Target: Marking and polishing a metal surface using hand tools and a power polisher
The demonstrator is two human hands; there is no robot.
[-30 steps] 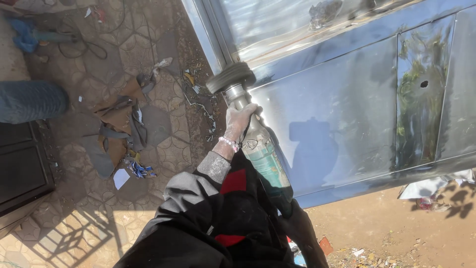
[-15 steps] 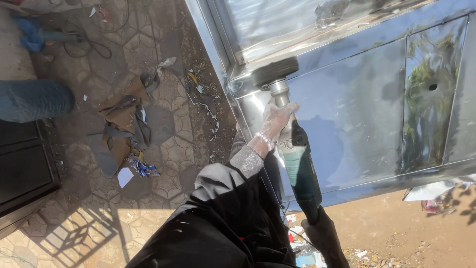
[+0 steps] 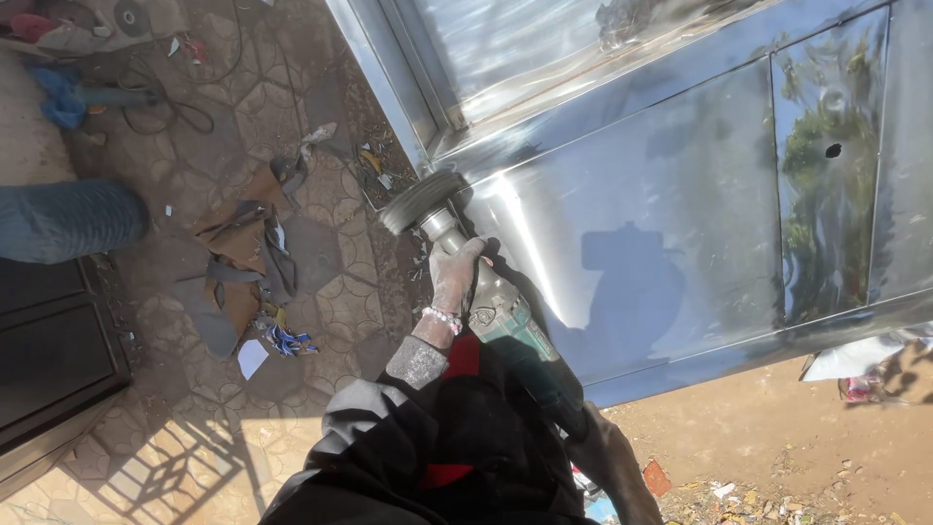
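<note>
Fingers [image 3: 465, 261] of your left hand [image 3: 453, 282] clench the green angle grinder [image 3: 491, 297]; your right hand is hidden. Its grey disc [image 3: 420, 199] touches the shiny steel panel [image 3: 671, 224], white paper scrap [image 3: 251, 358] lying left.

Dusty left hand [image 3: 455, 275], beaded bracelet [image 3: 440, 318], grey cuff, black-and-red jacket, possibly layered.

Patterned paving floor [image 3: 194, 428] with brown rags [image 3: 238, 262], a black cable [image 3: 185, 112], paper scrap [image 3: 252, 358], scattered litter.
</note>
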